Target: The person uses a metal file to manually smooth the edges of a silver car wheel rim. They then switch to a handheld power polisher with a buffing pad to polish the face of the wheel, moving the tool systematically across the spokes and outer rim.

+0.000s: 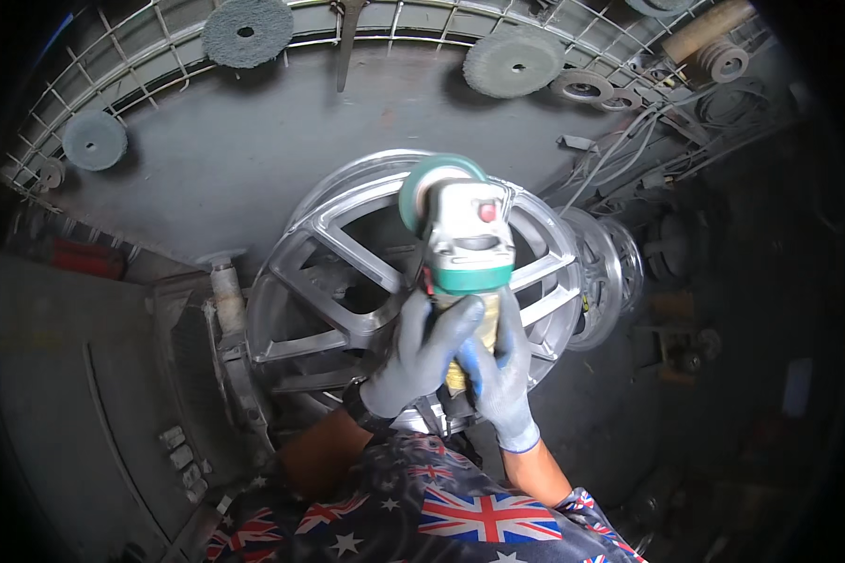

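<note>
**Two hands on the grinder, wheel on the stand — a few things that bug me**

Biggest first: the alloy wheel (413, 281). It sits face-up on a work stand (225, 319) in the middle of the booth, silver-grey, dull and brushed-looking, with paired spokes running out to the rim. A second, smaller wheel (610, 267) leans just beside it on the right. I can't tell how the big one is fixed down; if it's only resting, I'd guess the disc could push it around or spin it.

Then the angle grinder (465, 235): white and green body, red button on top, green-backed disc at the far end over the upper spokes. Whether the disc actually touches the metal I can't make out. Spoke edges are where a disc likes to catch, so a kick back toward the body seems the main risk.

Grip: left hand (421, 355) and right hand (499, 368), both in grey gloves, are wrapped together around the tail of the handle, fingers closed tight. Both hands that far back means little leverage up front, I reckon.

Smallest worry: bare forearms, loose patterned shirt (460, 511) near flying dust.
</note>
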